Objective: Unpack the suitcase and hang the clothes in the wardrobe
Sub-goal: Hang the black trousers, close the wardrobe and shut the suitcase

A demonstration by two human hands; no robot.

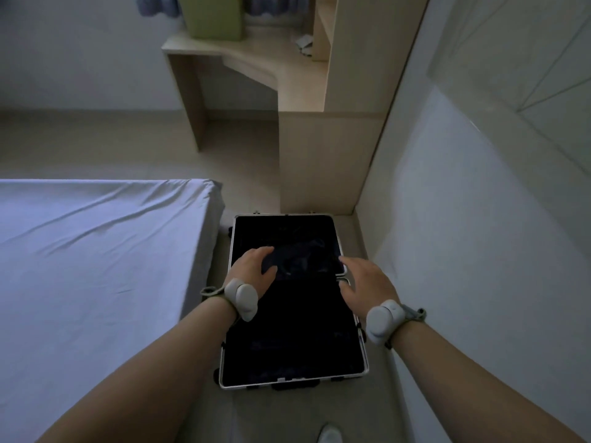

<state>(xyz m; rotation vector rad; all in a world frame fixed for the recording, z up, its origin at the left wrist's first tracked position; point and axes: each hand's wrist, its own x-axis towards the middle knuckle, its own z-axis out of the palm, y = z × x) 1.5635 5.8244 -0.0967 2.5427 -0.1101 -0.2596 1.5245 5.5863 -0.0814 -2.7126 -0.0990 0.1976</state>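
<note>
The suitcase [232, 238] lies open on the floor; the left hand [256, 271] curls over possibly dark clothing [300, 251] inside, grip unclear, while the right hand [364, 282] spreads loose. Best gather one garment fully before lifting.

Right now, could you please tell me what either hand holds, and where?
The left hand curls over dark clothes in the suitcase; a real grip cannot be told. The right hand holds nothing.

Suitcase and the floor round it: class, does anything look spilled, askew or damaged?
Nothing stands out. The suitcase lies open and flat on the floor between bed and wall, with nothing spilled beside it. Its inside is too dark to judge.
</note>
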